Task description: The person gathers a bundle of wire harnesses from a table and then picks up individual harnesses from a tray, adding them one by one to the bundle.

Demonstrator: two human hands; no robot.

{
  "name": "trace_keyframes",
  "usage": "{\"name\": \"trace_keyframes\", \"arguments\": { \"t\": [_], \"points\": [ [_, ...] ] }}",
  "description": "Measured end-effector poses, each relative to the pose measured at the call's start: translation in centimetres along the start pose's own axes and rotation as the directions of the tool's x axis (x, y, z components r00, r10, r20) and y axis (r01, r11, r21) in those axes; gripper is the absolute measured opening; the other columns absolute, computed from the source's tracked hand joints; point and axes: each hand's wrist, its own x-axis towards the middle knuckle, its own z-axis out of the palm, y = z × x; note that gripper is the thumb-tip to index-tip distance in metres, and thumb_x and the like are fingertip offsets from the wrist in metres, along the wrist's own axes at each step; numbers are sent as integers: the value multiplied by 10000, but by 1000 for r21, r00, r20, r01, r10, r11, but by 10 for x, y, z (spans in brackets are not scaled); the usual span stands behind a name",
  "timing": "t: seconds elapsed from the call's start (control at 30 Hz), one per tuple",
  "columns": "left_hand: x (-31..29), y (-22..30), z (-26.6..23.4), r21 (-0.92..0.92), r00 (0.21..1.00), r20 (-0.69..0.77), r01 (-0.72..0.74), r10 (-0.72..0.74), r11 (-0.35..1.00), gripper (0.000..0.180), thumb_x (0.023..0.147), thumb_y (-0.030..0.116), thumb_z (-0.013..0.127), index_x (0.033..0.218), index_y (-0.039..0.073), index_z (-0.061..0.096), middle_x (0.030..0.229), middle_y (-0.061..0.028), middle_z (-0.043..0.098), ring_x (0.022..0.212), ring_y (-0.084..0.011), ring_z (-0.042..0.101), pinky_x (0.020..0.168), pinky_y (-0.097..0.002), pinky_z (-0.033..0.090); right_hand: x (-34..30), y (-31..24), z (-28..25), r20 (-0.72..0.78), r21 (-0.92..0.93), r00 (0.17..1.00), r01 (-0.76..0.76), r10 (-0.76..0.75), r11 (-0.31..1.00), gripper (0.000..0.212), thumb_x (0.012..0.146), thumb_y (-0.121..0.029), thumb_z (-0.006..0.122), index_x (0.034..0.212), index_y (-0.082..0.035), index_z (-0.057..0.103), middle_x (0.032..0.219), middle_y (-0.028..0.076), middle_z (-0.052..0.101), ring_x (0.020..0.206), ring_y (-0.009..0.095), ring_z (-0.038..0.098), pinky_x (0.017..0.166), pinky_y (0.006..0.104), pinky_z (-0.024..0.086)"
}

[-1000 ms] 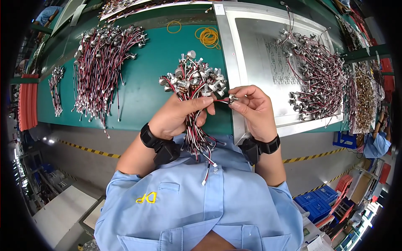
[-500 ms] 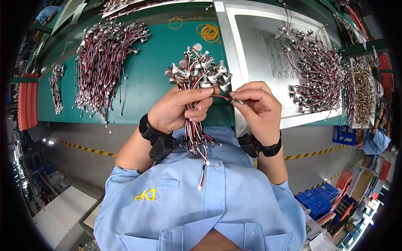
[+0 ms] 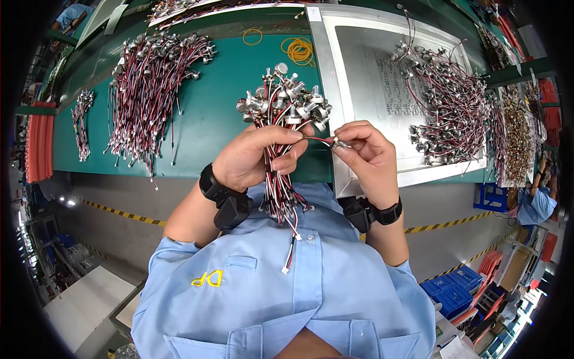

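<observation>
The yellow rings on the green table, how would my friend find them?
Start at the green table, at its far edge, just left of the big silver tray. The yellow rings are thin rubber bands in a little heap. Everything else nearby is red-and-black wires with metal tips; only these are plain yellow loops.

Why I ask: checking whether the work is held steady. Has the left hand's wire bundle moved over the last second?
Yes. The wire bundle has drifted left, away from the metal tray's edge, held in the left hand.
</observation>
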Motion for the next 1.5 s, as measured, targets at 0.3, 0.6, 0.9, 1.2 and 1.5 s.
{"name": "trace_keyframes", "arguments": {
  "t": [0.3, 0.6, 0.9, 1.2, 1.5],
  "points": [
    [6, 0, -2, 14, 1000, 20, 21, -22, 1000, 207, 884, 88, 524, 1041, -42, 558, 686, -35, 509, 473, -69, 395, 463, -233, 337, 1, 4, -5, 7, 64, 999, -48, 48, 997, 197, 801, 93, 611, 981, 34, 557, 1051, 100, 545, 963, 164, 587, 854, 269, 493],
    [7, -2, 6, 53, 993, -119, -1, 7, 999, 207, 902, 114, 540, 1047, -32, 563, 705, -19, 517, 480, -59, 397, 476, -227, 341, 1, 1, -7, -9, 105, 996, -88, 89, 991, 208, 799, 97, 606, 993, 42, 557, 1065, 99, 542, 951, 166, 593, 851, 273, 496],
    [7, 1, 0, 90, 997, -80, -10, 18, 996, 200, 926, 125, 506, 1053, -22, 554, 671, -3, 495, 452, -45, 369, 446, -219, 315, -5, -22, -29, 291, -337, 955, 41, 62, 941, 133, 811, 82, 548, 923, 32, 598, 937, 79, 579, 884, 154, 587, 801, 274, 470],
    [4, 4, 15, 284, 998, -57, -12, 30, 959, 184, 884, 101, 565, 988, -50, 576, 641, -14, 515, 436, -51, 367, 418, -219, 289, 23, -22, -8, -1, -173, 998, -66, 66, 983, 99, 876, -65, 571, 937, 13, 572, 876, 43, 596, 802, 91, 558, 719, 227, 452],
    [6, -1, 12, 282, 975, -195, -45, 103, 958, 176, 878, 113, 579, 976, -33, 576, 650, -15, 524, 449, -49, 377, 421, -215, 296, 18, -6, 10, -18, 151, 964, -259, 265, 954, 173, 904, -146, 566, 1016, -16, 545, 839, 20, 607, 758, 97, 594, 717, 232, 471]
  ]
}}
